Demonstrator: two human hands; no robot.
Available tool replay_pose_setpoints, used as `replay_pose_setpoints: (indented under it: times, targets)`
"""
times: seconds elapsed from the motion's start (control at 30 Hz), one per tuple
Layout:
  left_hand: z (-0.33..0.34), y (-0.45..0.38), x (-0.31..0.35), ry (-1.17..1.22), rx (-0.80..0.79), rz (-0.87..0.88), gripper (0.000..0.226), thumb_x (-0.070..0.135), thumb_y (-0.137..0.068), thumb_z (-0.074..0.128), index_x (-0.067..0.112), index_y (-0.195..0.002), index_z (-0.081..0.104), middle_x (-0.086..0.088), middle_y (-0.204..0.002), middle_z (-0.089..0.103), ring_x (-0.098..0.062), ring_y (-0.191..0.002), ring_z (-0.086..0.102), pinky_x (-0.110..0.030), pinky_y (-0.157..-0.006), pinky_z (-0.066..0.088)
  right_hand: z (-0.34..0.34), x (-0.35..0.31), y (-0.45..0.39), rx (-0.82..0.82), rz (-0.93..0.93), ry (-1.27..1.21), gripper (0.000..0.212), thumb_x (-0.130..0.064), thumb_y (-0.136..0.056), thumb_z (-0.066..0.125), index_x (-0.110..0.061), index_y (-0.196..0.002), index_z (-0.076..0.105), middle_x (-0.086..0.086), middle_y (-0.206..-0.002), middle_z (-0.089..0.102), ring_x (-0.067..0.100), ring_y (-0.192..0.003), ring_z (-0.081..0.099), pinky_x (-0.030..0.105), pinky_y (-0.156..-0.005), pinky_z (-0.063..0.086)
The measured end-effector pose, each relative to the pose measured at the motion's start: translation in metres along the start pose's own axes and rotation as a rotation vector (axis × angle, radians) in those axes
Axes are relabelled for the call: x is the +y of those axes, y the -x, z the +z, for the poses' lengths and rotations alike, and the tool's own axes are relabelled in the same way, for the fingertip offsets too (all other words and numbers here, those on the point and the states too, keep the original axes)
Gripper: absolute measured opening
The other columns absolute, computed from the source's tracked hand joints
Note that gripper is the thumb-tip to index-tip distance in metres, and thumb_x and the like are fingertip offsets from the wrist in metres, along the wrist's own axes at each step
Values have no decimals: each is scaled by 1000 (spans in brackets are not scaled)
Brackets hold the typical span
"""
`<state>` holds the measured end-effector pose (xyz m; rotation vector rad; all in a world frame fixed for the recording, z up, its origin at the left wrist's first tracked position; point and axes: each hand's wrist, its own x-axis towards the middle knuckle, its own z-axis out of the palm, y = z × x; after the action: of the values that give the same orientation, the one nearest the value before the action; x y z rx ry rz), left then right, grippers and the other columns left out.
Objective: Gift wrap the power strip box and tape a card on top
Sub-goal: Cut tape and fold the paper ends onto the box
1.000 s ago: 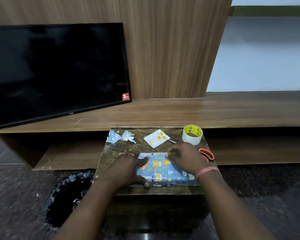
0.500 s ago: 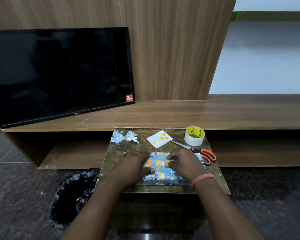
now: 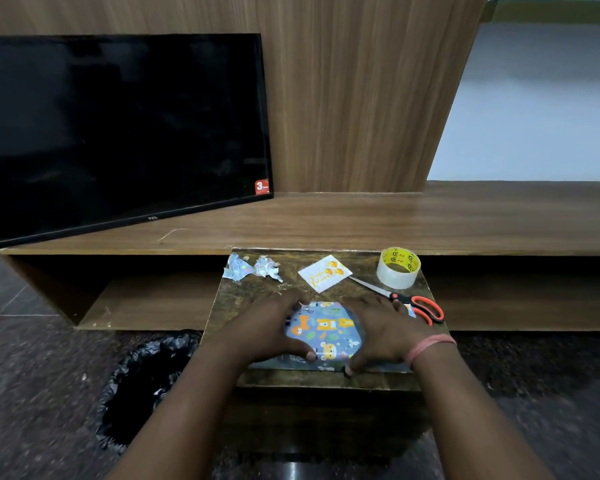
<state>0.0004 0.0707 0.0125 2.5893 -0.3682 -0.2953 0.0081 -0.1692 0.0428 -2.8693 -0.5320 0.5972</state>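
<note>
Both forearms are bare, no sleeves reaching into sight. The right hand (image 3: 383,329) has a thin pinkish-orange band (image 3: 430,346) looped round its wrist. The left hand (image 3: 269,327) wears a slim ring (image 3: 277,293) on one of its fingers.

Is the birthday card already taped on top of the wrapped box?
No, the card lies on the small table beyond the wrapped box, apart from it.
</note>
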Motion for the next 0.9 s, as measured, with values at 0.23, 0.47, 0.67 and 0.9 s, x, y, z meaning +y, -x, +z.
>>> replay_pose_setpoints:
  times: [0.23,0.47,0.67,0.9]
  targets:
    - [-36,10,4,361,871,-122,75,74,-84,51,28,-144,51,0,-122,59,-27,-128,47,-43,-110,41,-19,7,9,163,-60,-750,83,-57,-65,88,-49,-139,50,-24,-131,60,-1,-115,60,23,-98,46]
    - [-16,16,42,1048,146,-270,71,56,-80,81,18,-135,56,-7,-128,70,-22,-114,70,-41,-91,59,-2,-27,-11,-159,-289,-1914,55,-44,-101,49,-7,-141,56,20,-141,57,39,-129,53,56,-112,40]
    - [-10,13,35,787,37,-132,117,46,-66,95,24,-155,23,5,-143,60,-12,-126,61,-34,-97,57,6,-34,-20,-89,-273,-2079,51,-28,-102,40,-2,-145,48,21,-144,54,39,-135,50,51,-110,44]
    - [-11,9,25,291,38,-237,149,48,-68,90,23,-158,-26,-8,-171,2,-19,-156,9,-22,-106,29,4,-23,-25,144,-122,-1883,43,-4,-89,55,-2,-132,55,20,-122,66,30,-96,68,44,-82,59]
